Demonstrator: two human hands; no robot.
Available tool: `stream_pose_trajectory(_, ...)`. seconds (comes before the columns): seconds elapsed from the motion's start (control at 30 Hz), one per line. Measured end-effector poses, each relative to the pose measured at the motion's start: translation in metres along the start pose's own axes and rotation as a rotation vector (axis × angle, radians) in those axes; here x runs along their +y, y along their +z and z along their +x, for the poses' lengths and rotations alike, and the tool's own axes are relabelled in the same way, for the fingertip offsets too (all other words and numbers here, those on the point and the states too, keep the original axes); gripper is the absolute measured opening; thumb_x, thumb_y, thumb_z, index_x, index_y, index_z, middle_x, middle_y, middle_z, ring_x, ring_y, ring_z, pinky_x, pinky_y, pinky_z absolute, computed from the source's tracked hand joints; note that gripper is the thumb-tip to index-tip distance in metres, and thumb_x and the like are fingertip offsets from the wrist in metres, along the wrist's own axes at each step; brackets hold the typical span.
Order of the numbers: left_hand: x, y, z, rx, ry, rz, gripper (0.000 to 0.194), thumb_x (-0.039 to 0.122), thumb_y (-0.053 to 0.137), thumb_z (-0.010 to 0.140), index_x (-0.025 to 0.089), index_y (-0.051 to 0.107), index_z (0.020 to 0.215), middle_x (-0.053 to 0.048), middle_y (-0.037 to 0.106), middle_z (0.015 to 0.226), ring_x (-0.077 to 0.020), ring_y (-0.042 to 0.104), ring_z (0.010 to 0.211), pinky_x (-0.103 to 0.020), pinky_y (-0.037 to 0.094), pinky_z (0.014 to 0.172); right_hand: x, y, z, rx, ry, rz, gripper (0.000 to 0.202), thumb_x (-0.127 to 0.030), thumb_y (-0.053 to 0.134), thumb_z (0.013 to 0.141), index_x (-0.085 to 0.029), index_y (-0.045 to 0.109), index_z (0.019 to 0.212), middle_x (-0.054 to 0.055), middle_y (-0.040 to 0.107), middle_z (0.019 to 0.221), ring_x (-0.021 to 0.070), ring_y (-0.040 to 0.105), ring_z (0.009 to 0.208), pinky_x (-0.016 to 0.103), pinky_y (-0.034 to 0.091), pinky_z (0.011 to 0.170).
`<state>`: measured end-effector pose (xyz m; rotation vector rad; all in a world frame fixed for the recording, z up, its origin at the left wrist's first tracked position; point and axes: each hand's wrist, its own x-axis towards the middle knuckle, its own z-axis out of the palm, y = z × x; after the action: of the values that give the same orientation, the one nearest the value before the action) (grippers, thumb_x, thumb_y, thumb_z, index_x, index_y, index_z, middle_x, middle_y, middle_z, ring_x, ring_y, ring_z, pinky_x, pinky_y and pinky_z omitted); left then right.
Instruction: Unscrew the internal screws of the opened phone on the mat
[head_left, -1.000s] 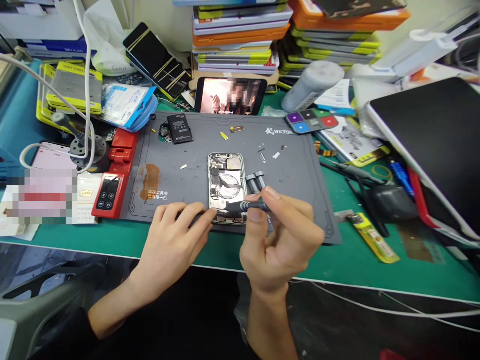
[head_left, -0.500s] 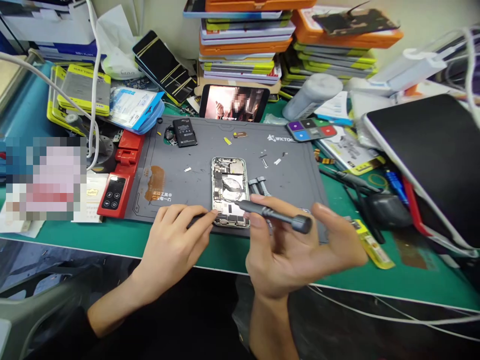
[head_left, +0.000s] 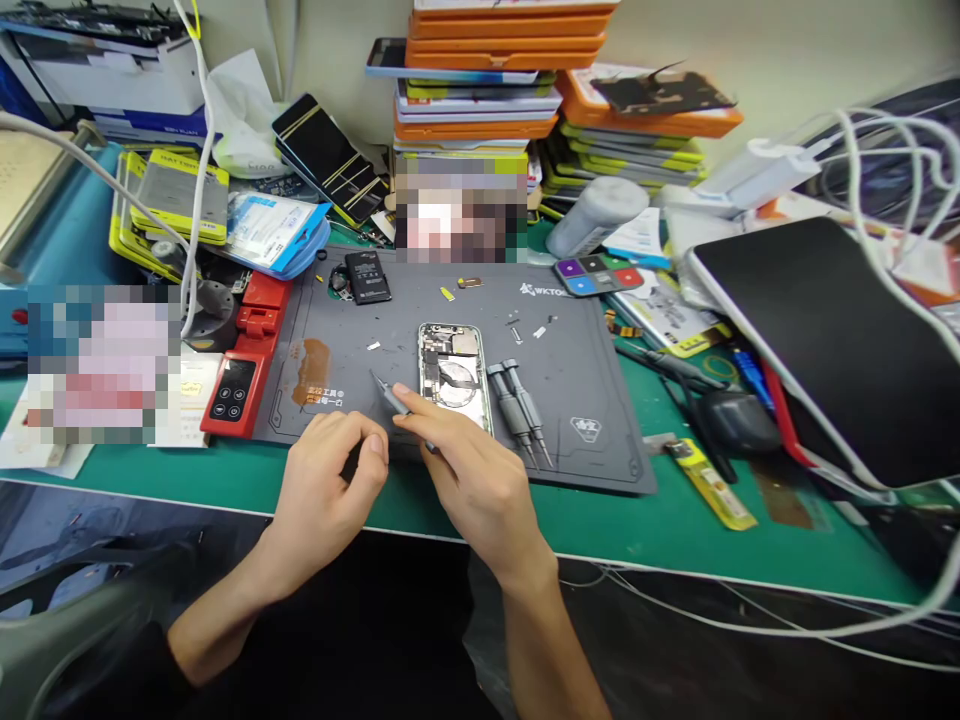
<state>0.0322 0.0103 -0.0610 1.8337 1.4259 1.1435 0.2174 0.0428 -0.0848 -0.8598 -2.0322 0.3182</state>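
Observation:
An opened phone lies on the grey work mat, its inner parts bare and its lower end partly hidden by my right hand. My right hand is closed around a grey screwdriver, whose tip points up and left, beside the phone's left edge. Left of it, my left hand is curled shut above the mat's front edge; whatever is inside its fingers is hidden. Two more grey screwdrivers lie side by side to the right of the phone.
A black battery and small loose parts lie on the mat's far part. A red device borders the mat's left. Stacked boxes rise behind. On the right are a coloured tray, a yellow packet and a large black-faced device.
My right hand has moved left and turned over, swinging the screwdriver's tip away from the phone. The fingers of my left hand have curled in, and the dark object by them no longer shows.

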Motion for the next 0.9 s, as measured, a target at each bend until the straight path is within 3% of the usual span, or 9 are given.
stream_pose_trajectory(0.13,-0.002,-0.001,0.0,0.003,-0.016,-0.034,0.027,0.02,0.048,0.113,0.021,0.061,0.089,0.003,0.064,0.081,-0.0123,0.06,0.077,-0.031,0.045,0.078,-0.001,-0.001,-0.002,0.047,0.009,0.022,0.042,0.006,0.057,0.1,-0.017,0.069,0.132,0.011,0.074,0.145,0.0174,0.073,0.134,0.035,0.064,0.114)
stream_pose_trajectory(0.27,-0.005,-0.001,-0.002,-0.002,-0.045,-0.078,0.018,0.024,0.052,0.115,0.023,0.067,0.104,0.004,0.07,0.089,-0.0106,0.066,0.085,-0.027,0.049,0.082,-0.006,-0.003,-0.008,0.296,0.139,0.086,0.051,0.005,0.069,0.094,-0.02,0.068,0.138,0.008,0.079,0.134,0.0192,0.078,0.125,0.034,0.066,0.109)
stream_pose_trajectory(0.33,-0.006,0.0,-0.001,-0.005,-0.031,-0.075,0.007,0.024,0.061,0.112,0.025,0.068,0.113,0.005,0.072,0.096,-0.0096,0.068,0.089,-0.025,0.05,0.083,-0.008,-0.004,-0.01,0.474,0.238,0.21,0.053,0.0,0.069,0.096,-0.023,0.064,0.143,0.005,0.081,0.123,0.0196,0.081,0.112,0.034,0.07,0.098)
stream_pose_trajectory(0.43,-0.007,0.001,0.0,-0.041,0.017,-0.054,0.02,0.024,0.07,0.109,0.027,0.068,0.129,0.005,0.075,0.105,-0.009,0.069,0.093,-0.025,0.051,0.088,-0.008,-0.004,-0.011,0.62,0.36,0.486,0.046,-0.008,0.058,0.106,-0.028,0.06,0.148,0.004,0.08,0.109,0.0182,0.081,0.097,0.031,0.072,0.074)
stream_pose_trajectory(0.53,-0.008,0.001,0.002,-0.089,0.094,-0.01,0.034,0.024,0.073,0.108,0.027,0.066,0.142,0.004,0.078,0.113,-0.0095,0.07,0.093,-0.029,0.05,0.092,-0.006,-0.002,-0.014,0.6,0.459,0.648,0.044,-0.015,0.05,0.111,-0.029,0.06,0.152,0.005,0.077,0.105,0.016,0.079,0.086,0.027,0.069,0.066)
stream_pose_trajectory(0.63,-0.008,0.002,0.003,-0.115,0.156,0.048,0.033,0.025,0.077,0.105,0.025,0.071,0.137,0.004,0.082,0.113,-0.0112,0.072,0.093,-0.031,0.048,0.09,-0.004,0.002,-0.019,0.561,0.516,0.708,0.046,-0.018,0.054,0.11,-0.03,0.061,0.154,0.005,0.076,0.104,0.0137,0.075,0.076,0.026,0.068,0.065)
stream_pose_trajectory(0.77,-0.005,0.002,0.003,-0.16,0.17,0.034,0.018,0.028,0.075,0.106,0.024,0.078,0.123,0.003,0.084,0.113,-0.0123,0.076,0.097,-0.032,0.048,0.088,-0.007,0.002,-0.026,0.564,0.602,0.737,0.059,-0.016,0.074,0.099,-0.031,0.063,0.155,0.006,0.076,0.106,0.016,0.075,0.088,0.026,0.067,0.068)
stream_pose_trajectory(0.9,-0.003,0.002,0.002,-0.168,0.147,0.067,0.018,0.032,0.073,0.108,0.025,0.081,0.122,0.002,0.085,0.111,-0.0118,0.078,0.097,-0.032,0.05,0.087,-0.009,0.002,-0.028,0.543,0.648,0.716,0.063,-0.018,0.079,0.096,-0.032,0.063,0.155,0.007,0.075,0.107,0.0171,0.073,0.091,0.028,0.068,0.072)
